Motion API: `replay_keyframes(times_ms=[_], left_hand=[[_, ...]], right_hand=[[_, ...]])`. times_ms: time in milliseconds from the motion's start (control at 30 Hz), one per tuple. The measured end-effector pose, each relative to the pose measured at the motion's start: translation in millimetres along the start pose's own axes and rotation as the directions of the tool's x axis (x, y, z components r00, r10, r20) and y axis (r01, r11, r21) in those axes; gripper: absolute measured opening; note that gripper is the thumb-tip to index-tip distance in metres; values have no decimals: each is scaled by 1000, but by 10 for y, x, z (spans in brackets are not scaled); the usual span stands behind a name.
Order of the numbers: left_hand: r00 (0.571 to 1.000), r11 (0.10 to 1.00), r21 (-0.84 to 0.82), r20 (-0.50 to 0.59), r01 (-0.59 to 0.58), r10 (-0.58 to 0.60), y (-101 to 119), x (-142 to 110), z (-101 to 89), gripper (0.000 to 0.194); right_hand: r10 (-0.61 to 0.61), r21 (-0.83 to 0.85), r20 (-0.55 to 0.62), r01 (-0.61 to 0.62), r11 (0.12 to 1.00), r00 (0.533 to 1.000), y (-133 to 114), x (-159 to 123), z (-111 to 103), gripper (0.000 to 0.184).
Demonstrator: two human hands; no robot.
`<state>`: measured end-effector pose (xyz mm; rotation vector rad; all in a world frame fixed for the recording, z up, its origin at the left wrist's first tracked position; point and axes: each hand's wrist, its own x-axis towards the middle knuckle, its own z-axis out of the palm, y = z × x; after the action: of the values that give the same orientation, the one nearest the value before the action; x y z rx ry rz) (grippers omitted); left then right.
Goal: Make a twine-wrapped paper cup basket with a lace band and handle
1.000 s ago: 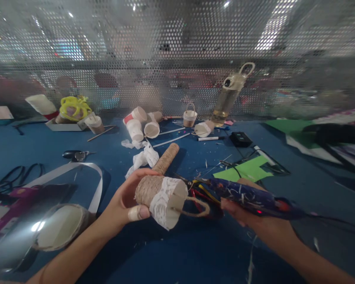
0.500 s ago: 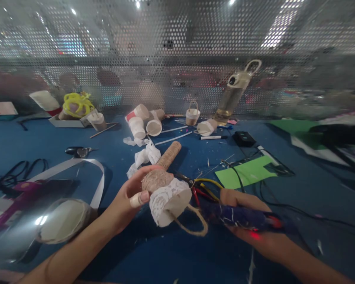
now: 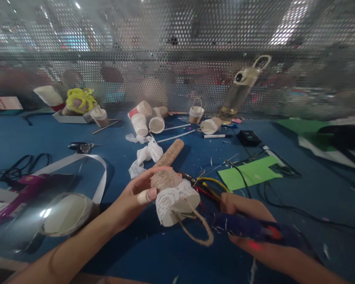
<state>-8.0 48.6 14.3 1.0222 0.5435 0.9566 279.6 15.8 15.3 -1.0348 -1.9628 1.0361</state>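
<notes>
My left hand, a bandage round its thumb, grips a small cup lying on its side. Twine covers the cup's base, white lace rings its upper part, and a twine loop handle hangs from the open mouth, which faces me. A blue glue gun with a red light is held in my right hand; its front end is blurred close to the cup's mouth. Behind the cup lies a hinged tool with yellow and red handles, partly hidden. Beyond my left fingers are a twine-wrapped roll and crumpled lace.
Several paper cups and a small handled bucket sit near the perforated metal screen. A leaning bottle stands at the back. Green paper and black cables lie right; a tape roll lies left.
The cup in my left hand has shifted slightly right and turned a little, its handle hanging lower. My right hand and the glue gun have barely moved. The whole view has shifted slightly.
</notes>
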Motion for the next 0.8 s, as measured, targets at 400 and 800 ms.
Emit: replay_keyframes(times_ms=[400, 800], left_hand=[[999, 999, 10, -10, 37, -37, 17, -5, 17, 54], [1000, 999, 30, -8, 18, -18, 9, -6, 11, 55]], right_hand=[[-18, -74, -8, 18, 997, 1000, -75, 33, 32, 25], [-21, -71, 21, 23, 997, 1000, -52, 20, 40, 29]])
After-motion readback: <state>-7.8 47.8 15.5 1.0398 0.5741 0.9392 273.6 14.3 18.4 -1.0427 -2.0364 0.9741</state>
